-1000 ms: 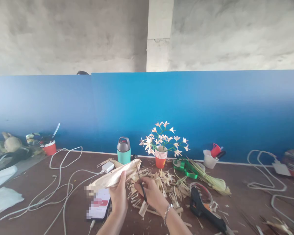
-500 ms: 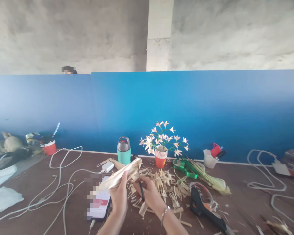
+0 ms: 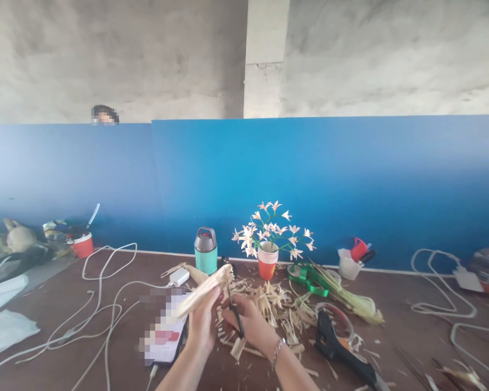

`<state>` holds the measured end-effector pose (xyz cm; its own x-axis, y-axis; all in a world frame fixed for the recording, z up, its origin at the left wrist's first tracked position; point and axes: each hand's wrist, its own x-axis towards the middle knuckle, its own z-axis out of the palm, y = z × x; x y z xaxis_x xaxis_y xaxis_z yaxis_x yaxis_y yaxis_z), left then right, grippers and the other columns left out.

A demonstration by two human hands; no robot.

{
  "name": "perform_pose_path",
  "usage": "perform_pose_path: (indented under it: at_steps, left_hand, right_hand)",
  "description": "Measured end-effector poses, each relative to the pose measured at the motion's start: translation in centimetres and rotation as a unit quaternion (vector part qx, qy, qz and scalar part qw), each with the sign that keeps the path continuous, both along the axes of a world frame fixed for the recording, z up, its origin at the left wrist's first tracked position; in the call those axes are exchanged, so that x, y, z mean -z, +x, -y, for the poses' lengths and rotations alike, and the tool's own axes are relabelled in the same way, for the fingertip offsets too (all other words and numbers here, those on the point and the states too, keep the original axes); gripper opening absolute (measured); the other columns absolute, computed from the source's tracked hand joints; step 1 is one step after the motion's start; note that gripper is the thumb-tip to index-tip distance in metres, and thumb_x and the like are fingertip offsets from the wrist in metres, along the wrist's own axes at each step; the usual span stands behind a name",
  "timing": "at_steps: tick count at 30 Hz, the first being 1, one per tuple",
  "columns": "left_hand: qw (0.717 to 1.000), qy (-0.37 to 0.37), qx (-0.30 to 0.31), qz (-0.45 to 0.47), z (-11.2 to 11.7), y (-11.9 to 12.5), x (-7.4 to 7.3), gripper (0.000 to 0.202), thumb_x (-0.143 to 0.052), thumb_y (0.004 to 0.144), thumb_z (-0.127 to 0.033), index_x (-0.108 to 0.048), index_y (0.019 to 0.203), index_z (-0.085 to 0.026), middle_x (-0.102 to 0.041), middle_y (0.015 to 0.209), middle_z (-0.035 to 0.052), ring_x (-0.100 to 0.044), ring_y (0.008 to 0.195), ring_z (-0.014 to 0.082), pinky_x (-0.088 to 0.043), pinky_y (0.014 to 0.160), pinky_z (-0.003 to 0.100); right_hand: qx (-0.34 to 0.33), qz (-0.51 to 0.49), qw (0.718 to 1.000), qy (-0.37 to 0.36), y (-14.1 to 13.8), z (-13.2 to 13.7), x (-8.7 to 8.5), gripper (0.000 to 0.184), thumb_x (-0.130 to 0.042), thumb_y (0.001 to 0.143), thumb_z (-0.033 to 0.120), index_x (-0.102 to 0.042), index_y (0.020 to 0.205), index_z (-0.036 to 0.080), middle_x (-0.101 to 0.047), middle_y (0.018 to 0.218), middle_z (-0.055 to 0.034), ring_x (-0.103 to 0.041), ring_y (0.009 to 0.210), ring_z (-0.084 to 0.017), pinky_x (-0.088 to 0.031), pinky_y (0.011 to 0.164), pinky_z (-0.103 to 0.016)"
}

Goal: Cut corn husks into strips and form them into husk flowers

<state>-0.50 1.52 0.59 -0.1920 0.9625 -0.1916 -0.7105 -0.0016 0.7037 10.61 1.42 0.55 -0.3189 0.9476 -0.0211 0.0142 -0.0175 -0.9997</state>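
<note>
My left hand (image 3: 201, 325) is closed around a pale dried corn husk (image 3: 204, 287) that slants up to the right over the table. My right hand (image 3: 248, 320) grips black-handled scissors (image 3: 233, 304), their blades pointing up at the husk's upper end. Both hands sit above a heap of cut husk strips (image 3: 269, 309). A phone (image 3: 165, 334) lies just left of my left hand.
A paper cup of husk flowers (image 3: 269, 244), a teal flask (image 3: 206, 250), green ribbon (image 3: 305, 276) and a black glue gun (image 3: 338, 347) are on the brown table (image 3: 85, 347). White cables (image 3: 101, 304) trail at left and right. A person shows behind the blue partition (image 3: 309, 179).
The husk has tilted steeper and drawn in toward my hands. My right hand has closed in on the husk's tip with the scissors. The person behind the partition has risen into view.
</note>
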Motion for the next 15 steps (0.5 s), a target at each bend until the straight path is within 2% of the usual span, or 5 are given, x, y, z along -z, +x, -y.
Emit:
perform_pose_path:
  at_steps: [4, 8, 10, 15]
  left_hand:
    - [1.0, 0.008, -0.006, 0.014, -0.35, -0.09, 0.64, 0.026, -0.079, 0.053, -0.024, -0.065, 0.073, -0.013, -0.065, 0.059, 0.0005, -0.065, 0.062, 0.0189, -0.049, 0.055, 0.025]
    - [0.999, 0.042, -0.014, -0.01, -0.32, 0.25, 0.92, 0.028, -0.08, 0.052, -0.025, -0.067, 0.074, -0.012, -0.068, 0.066, 0.004, -0.065, 0.068, 0.0209, -0.05, 0.063, 0.028]
    - [0.998, 0.051, -0.014, -0.025, -0.16, 0.4, 0.83, 0.031, -0.08, 0.052, -0.025, -0.068, 0.078, -0.012, -0.07, 0.071, 0.0056, -0.066, 0.073, 0.0227, -0.05, 0.068, 0.03]
    - [0.998, 0.046, 0.032, -0.027, 0.26, 0.41, 0.01, 0.039, -0.079, 0.054, -0.024, -0.07, 0.089, -0.01, -0.073, 0.08, 0.01, -0.066, 0.086, 0.0299, -0.049, 0.08, 0.038]
  right_hand:
    - [0.014, -0.017, 1.0, -0.007, -0.21, 0.14, -0.44, 0.025, -0.068, 0.063, 0.033, -0.058, 0.077, 0.015, -0.05, 0.051, 0.0054, -0.045, 0.05, -0.009, -0.032, 0.045, -0.019]
    - [0.015, -0.006, 1.0, 0.0, -0.29, 0.22, -0.63, 0.024, -0.07, 0.061, 0.03, -0.059, 0.075, 0.015, -0.047, 0.051, 0.0068, -0.038, 0.048, -0.007, -0.026, 0.043, -0.02]
    - [0.012, -0.007, 1.0, -0.001, -0.28, 0.21, -0.6, 0.024, -0.07, 0.061, 0.031, -0.059, 0.074, 0.015, -0.048, 0.051, 0.0064, -0.037, 0.048, -0.007, -0.026, 0.043, -0.02]
    - [0.007, -0.028, 1.0, 0.011, 0.09, -0.08, -0.17, 0.026, -0.072, 0.062, 0.033, -0.06, 0.075, 0.014, -0.05, 0.053, 0.0057, -0.04, 0.051, -0.008, -0.029, 0.046, -0.02]
